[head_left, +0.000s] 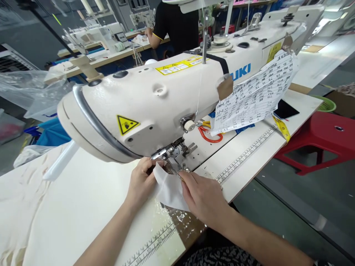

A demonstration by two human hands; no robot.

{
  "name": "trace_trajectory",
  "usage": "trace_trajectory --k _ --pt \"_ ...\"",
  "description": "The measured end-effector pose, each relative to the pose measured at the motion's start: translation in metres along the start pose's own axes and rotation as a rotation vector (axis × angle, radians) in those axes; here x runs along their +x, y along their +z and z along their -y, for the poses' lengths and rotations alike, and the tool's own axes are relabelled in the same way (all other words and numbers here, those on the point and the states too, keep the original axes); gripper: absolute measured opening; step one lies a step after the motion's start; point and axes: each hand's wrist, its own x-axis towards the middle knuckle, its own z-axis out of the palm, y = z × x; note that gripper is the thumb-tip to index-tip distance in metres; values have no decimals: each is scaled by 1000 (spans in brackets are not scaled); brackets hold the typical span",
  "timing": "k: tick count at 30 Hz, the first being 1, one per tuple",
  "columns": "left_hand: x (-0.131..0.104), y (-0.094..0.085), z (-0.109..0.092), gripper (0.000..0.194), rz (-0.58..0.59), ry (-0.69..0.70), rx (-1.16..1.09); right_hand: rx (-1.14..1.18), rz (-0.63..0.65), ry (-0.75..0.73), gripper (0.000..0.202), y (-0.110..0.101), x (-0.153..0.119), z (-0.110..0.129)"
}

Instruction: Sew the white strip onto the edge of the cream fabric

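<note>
At the far left we see crumpled clear plastic sheeting (30, 90) and, on the sewing table (83, 199), a spread of cream fabric (19, 199). Moving right, our left hand (142, 181) rests on the table with its fingers curled closed, pinching the left edge of a small piece of white fabric (169, 190) just under the head of the cream Juki sewing machine (155, 99). The white piece lies flat on the table, its upper edge at the presser foot (177, 168). Our right hand (203, 197) lies flat over the fabric's right side, fingers extended and nearly together, fingertips pressing it down beside the foot; it grasps nothing. Further right, orange-handled scissors (209, 136) lie behind the needle area, a handwritten paper sheet (255, 98) hangs taped to the machine, and a yellow tape measure (282, 128) drapes over the table edge. A red plastic stool (324, 138) stands beyond.
</note>
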Motion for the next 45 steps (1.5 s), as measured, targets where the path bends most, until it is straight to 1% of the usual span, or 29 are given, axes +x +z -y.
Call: trace_trajectory --k 3,11,23,29,32,38,41,45 --pt "0 0 0 28 -5 -34 -10 -7 -22 3 24 2 -1 -1" --pt "0 0 -1 27 5 -62 -52 -22 10 19 22 2 1 -1" --pt "2 0 -1 28 -7 -38 -37 -21 -3 27 22 3 3 1" --pt "2 -1 -1 32 32 -37 -4 -29 -15 37 24 6 5 1" --pt "2 -1 0 31 42 -40 10 -43 -9 32 23 6 4 1" --pt "2 -1 3 28 36 -92 -24 -37 24 41 21 4 4 1" --pt "2 -1 3 30 36 -105 -11 -13 5 34 21 4 3 0" --pt "2 -1 2 29 31 -87 7 61 -64 0 23 5 0 -2"
